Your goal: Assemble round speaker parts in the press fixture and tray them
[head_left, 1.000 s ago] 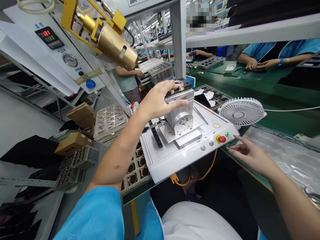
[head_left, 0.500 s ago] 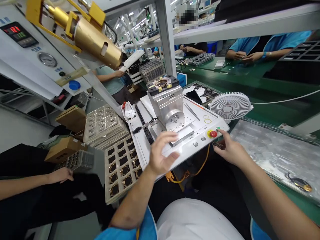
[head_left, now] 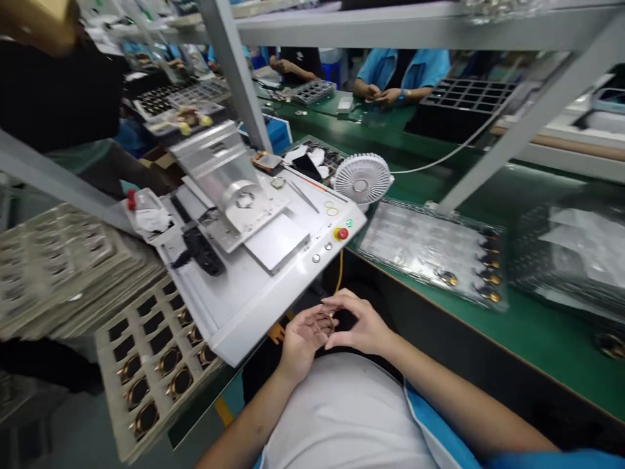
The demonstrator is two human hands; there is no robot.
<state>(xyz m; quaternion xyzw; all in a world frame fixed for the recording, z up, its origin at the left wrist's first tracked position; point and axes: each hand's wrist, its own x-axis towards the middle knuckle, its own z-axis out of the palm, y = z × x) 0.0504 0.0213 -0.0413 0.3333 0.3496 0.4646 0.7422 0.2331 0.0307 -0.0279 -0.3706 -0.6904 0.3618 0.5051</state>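
Close in front of my body, both hands are together around a thin ring-shaped watch case (head_left: 324, 322). My left hand (head_left: 300, 342) is palm up, with the ring lying against its fingers. From the right, my right hand (head_left: 361, 326) curves its thumb and fingers round the ring's edge. Beyond the hands is the white machine base (head_left: 254, 286), which carries a metal fixture (head_left: 219, 176), a red stop button (head_left: 342, 233) and tweezers (head_left: 303, 197). A tray of round watch parts (head_left: 110, 384) sits to the left of the base.
A white fan (head_left: 362, 179) stands behind the base's right corner. Stacked trays (head_left: 73, 273) are at the left. A clear plastic tray (head_left: 405, 238) lies on the green bench (head_left: 537, 339). Grey frame posts (head_left: 239, 78) rise behind. People sit across the bench.
The view has turned right and down. My right hand has left the buttons, and my left hand has come down from the fixture. Both now meet at the ring near my body.
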